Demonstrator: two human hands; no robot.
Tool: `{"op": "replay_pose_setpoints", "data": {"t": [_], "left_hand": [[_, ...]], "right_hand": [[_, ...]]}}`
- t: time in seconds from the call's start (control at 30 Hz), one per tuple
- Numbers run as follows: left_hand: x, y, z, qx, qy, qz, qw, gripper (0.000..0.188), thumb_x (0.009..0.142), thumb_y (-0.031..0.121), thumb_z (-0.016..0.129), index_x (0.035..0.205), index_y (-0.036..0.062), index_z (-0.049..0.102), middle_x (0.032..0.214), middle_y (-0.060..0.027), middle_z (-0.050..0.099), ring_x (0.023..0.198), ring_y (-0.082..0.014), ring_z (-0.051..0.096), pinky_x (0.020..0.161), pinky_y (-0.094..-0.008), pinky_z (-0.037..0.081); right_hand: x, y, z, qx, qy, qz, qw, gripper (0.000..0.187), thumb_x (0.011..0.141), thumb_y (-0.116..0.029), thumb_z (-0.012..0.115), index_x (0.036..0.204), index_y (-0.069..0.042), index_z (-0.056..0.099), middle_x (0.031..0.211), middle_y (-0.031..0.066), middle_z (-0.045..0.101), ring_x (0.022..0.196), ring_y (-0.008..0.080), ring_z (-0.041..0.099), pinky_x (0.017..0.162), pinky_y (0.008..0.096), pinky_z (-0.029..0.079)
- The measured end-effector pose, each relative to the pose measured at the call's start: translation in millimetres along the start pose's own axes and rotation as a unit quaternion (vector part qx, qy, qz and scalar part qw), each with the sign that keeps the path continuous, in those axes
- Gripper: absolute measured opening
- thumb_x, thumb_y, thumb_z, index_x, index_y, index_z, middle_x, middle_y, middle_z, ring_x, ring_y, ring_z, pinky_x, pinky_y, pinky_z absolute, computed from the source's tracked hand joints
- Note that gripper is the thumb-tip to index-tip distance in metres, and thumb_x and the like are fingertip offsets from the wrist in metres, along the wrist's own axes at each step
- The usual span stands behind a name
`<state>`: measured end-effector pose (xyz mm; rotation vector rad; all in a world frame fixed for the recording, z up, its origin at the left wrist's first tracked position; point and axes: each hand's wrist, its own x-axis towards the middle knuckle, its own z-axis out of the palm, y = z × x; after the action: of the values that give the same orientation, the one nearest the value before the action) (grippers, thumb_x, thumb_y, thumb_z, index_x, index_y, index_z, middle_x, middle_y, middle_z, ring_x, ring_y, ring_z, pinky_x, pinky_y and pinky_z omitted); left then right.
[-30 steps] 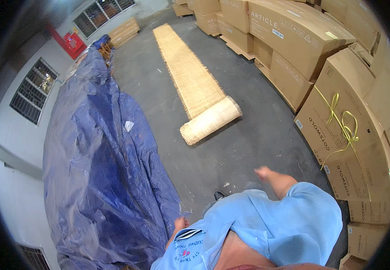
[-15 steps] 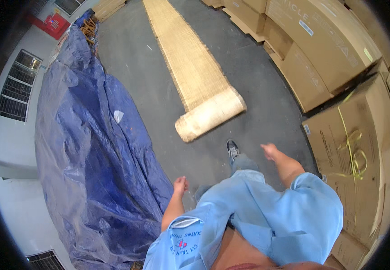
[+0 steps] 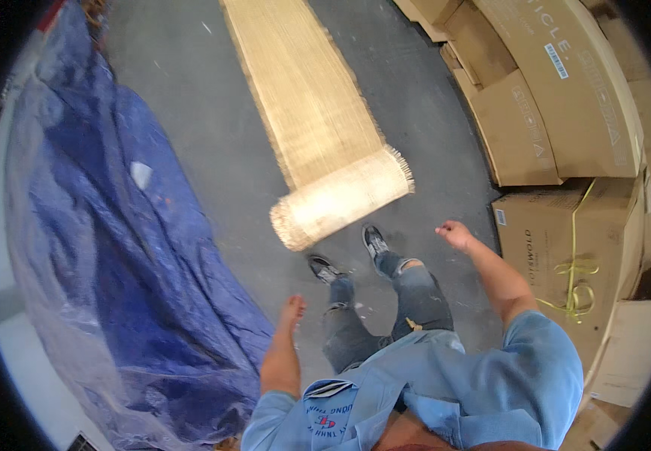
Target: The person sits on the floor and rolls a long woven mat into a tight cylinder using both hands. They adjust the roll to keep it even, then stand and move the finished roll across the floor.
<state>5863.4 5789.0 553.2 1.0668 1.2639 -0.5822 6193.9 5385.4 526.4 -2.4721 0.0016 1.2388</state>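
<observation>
A pale straw-coloured roll of woven matting (image 3: 344,197) lies across the grey floor just ahead of my feet, its ends frayed. From it a long flat strip of the same matting (image 3: 303,90) runs away to the far end. My left hand (image 3: 293,310) hangs at my side near the blue tarpaulin, holding nothing, fingers loosely bent. Out to the right, my right hand (image 3: 453,234) is held low over the floor with nothing in it, its fingers relaxed and partly apart. Neither hand touches the roll.
A crumpled blue tarpaulin (image 3: 137,278) covers a large heap along the left. Stacked brown cardboard boxes (image 3: 521,135) line the right side, and a nearer carton (image 3: 543,248) is tied with yellow strap. My shoes (image 3: 374,239) stand close to the roll.
I have stepped nearer the roll; both feet now show close to it. My view tilts further down. Both hands remain away from the matting.
</observation>
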Motion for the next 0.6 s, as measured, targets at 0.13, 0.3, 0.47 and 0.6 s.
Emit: {"op": "replay_pose_setpoints", "data": {"t": [0.13, 0.3, 0.47, 0.6], "left_hand": [[98, -26, -35, -0.060, 0.114, -0.003, 0.992, 0.043, 0.100, 0.053, 0.061, 0.113, 0.0120, 0.065, 0.090, 0.0009, 0.070, 0.077, -0.0109, 0.061, 0.065, -0.0306, 0.049], [254, -93, -44, -0.159, 0.108, -0.044, 0.980, 0.046, 0.098, 0.057, 0.061, 0.114, 0.0138, 0.062, 0.093, -0.0006, 0.071, 0.087, -0.0128, 0.063, 0.071, -0.0335, 0.051], [392, -131, -53, -0.152, 0.119, -0.032, 0.981, 0.075, 0.097, 0.071, 0.051, 0.144, 0.0136, 0.053, 0.120, -0.0070, 0.066, 0.114, -0.0195, 0.057, 0.097, -0.0444, 0.044], [417, -165, -88, -0.234, 0.145, -0.036, 0.961, 0.096, 0.092, 0.082, 0.044, 0.159, 0.0130, 0.035, 0.158, -0.0150, 0.042, 0.147, -0.0320, 0.036, 0.118, -0.0488, 0.028]], "right_hand": [[63, 28, 23, -0.125, -0.126, 0.111, 0.978, 0.056, 0.096, -0.046, 0.067, 0.129, -0.001, 0.065, 0.102, 0.0126, 0.070, 0.083, 0.0237, 0.066, 0.068, 0.0385, 0.056], [245, 61, 0, -0.330, 0.005, 0.034, 0.943, 0.067, 0.096, -0.048, 0.065, 0.143, -0.002, 0.057, 0.120, 0.0180, 0.070, 0.100, 0.0266, 0.069, 0.089, 0.0418, 0.055], [407, 83, 2, -0.002, 0.051, 0.158, 0.986, 0.056, 0.097, -0.024, 0.066, 0.145, 0.001, 0.052, 0.123, 0.0175, 0.069, 0.106, 0.0263, 0.069, 0.091, 0.0404, 0.056], [497, 52, 76, 0.054, -0.044, 0.114, 0.991, 0.042, 0.101, -0.024, 0.058, 0.130, 0.006, 0.063, 0.118, 0.0153, 0.071, 0.105, 0.0244, 0.070, 0.089, 0.0406, 0.058]]}}
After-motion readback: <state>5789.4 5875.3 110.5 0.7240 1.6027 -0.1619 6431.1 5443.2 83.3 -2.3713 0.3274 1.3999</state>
